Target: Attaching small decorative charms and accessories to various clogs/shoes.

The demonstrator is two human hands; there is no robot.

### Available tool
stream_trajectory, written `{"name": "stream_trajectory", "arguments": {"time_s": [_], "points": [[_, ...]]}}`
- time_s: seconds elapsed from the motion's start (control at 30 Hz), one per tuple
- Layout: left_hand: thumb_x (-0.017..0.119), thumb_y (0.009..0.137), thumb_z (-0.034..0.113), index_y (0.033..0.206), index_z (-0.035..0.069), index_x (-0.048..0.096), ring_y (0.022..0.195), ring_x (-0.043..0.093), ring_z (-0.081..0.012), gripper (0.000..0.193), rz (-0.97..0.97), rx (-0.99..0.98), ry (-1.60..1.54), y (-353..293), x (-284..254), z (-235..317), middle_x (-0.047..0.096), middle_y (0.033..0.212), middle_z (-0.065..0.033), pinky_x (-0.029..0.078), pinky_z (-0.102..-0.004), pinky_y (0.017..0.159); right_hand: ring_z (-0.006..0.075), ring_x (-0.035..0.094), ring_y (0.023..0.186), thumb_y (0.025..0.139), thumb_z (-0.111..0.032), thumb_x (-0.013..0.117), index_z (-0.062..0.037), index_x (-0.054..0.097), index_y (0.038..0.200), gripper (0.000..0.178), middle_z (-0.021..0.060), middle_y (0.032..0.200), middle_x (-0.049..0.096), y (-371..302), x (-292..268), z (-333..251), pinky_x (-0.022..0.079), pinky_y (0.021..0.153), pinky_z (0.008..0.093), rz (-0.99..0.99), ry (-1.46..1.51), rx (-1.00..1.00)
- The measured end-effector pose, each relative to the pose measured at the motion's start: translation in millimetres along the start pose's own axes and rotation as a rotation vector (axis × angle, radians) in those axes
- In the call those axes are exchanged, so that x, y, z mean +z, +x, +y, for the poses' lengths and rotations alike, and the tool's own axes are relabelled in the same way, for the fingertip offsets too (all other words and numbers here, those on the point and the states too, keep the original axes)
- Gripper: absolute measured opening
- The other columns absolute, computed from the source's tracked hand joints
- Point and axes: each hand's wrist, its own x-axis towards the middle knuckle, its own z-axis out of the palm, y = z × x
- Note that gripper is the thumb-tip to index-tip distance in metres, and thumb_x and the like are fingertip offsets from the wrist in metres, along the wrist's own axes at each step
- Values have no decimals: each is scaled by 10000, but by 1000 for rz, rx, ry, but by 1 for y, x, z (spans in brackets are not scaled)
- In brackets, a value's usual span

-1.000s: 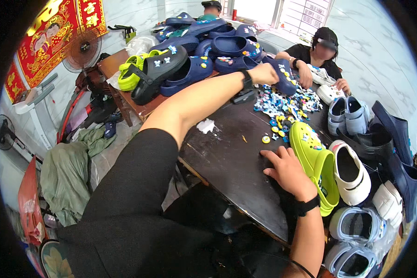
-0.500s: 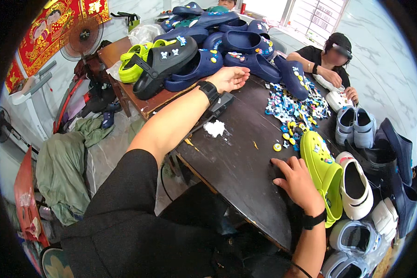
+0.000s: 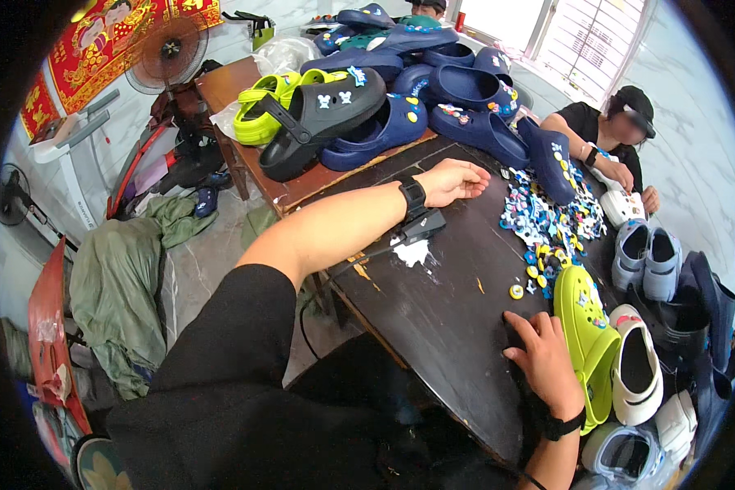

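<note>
Head view: lime-green clog (image 3: 578, 327) just right of right hand (image 3: 551, 367), fingers spread; charms (image 3: 535, 219) beyond left hand (image 3: 449, 184), fingers loosely extended.

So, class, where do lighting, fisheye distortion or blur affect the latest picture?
In the head view, the window looks washed out; black corners frame the fisheye image; the black shirt merges into shadow below the tabletop. Also there, the left hand and right hand look fairly sharp, but many shoe charms are too small to make out.
</note>
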Motion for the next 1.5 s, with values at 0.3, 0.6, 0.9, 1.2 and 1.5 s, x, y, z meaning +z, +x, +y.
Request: {"name": "stream_trajectory", "arguments": {"time_s": [0.3,0.6,0.9,1.2,1.5], "points": [[558,911,44,1087,-23,602,925,637,-192,193,-92,-66,-17,-8,2,5,643,998,-111,521,-311,852,319,482,911,718,-75,727,-116,564,1255,563,132,958,502,-1,0,-4,436,818,414,7,13,19],[548,915,34,1081,-29,606,924,635,-194,187,-105,-75,13,-11,1,6,643,996,-115,523,-313,850,321,483,901,721,-73,726,-112,562,1250,554,134,952,503,0,0,-4,436,814,415,11,11,11],[587,853,40,966,11,677,812,642,-121,148,157,170,499,-25,18,36,680,892,-64,528,-251,727,309,488,890,723,-99,725,-122,566,1245,546,124,932,499,-3,1,-2,441,809,411,35,6,11],[580,807,111,918,72,701,860,658,-343,169,968,896,1572,-49,-58,114,683,885,-179,512,-451,763,305,491,939,754,-171,723,-147,551,1259,534,117,977,505,1,6,2,442,820,399,26,-15,-8],[578,838,238,1104,62,634,910,651,-388,323,936,435,1901,-52,-9,107,673,924,-223,524,-482,771,293,502,928,760,-186,721,-147,548,1262,532,110,978,510,-6,2,7,440,817,391,26,-47,27]]}}
